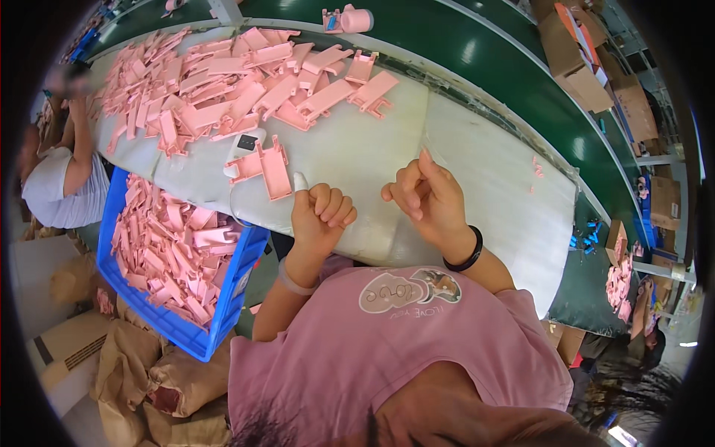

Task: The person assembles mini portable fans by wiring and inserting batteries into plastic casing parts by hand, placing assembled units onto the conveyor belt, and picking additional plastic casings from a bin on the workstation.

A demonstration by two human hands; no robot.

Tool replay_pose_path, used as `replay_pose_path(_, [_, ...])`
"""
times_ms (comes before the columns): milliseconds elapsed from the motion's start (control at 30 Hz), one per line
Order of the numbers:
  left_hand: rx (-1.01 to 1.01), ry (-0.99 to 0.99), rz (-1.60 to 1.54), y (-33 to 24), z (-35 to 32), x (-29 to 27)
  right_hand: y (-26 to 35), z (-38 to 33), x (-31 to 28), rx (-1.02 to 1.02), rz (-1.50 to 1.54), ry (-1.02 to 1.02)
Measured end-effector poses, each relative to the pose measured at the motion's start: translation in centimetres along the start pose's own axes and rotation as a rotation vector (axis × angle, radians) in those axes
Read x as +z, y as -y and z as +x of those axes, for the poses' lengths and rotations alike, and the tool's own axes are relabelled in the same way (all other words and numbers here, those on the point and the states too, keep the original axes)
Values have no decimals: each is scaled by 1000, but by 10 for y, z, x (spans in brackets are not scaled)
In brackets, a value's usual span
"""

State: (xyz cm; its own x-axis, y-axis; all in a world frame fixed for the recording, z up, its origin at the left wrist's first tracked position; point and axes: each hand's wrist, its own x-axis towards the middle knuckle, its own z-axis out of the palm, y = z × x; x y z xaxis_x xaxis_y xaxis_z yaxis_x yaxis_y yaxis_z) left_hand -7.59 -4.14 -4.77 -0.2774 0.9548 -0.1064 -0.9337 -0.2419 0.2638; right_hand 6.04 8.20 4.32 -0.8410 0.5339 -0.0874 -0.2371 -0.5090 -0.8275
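My left hand (320, 214) is raised over the near edge of the work surface, its fingers curled into a fist. A white covering wraps the thumb, which points up. No held thing shows in that fist. To its right, my right hand (432, 195) hangs above the surface with fingers half bent and apart, and nothing can be made out between them. Nearest to my left hand lie two pink plastic housings (275, 171), side by side, on the table. A small white device (248, 143) with a dark display sits partly behind them.
A large heap of pink plastic parts (216, 82) covers the table's far left. The blue crate (237, 287) at the left is full of similar parts. A green conveyor (477, 56) runs behind, carrying a pink cylindrical piece (356, 20). Another person (67, 175) works at far left.
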Motion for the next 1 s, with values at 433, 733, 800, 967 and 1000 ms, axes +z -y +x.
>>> replay_pose_path(433, [23,-31,101,1,-2,1,-15,0,-25,10,481,900])
replay_pose_path(733, [-2,-46,98,-1,-1,6,-17,3,-30,10,577,1155])
replay_pose_path(800, [-1,-47,48,-1,0,7,-16,3,-32,-10,551,1147])
replay_pose_path(967, [-6,-21,77,0,0,4,-12,-3,-34,5,548,1089])
replay_pose_path(1000, [-4,-14,84,0,0,4,-11,-4,-35,11,544,1071])
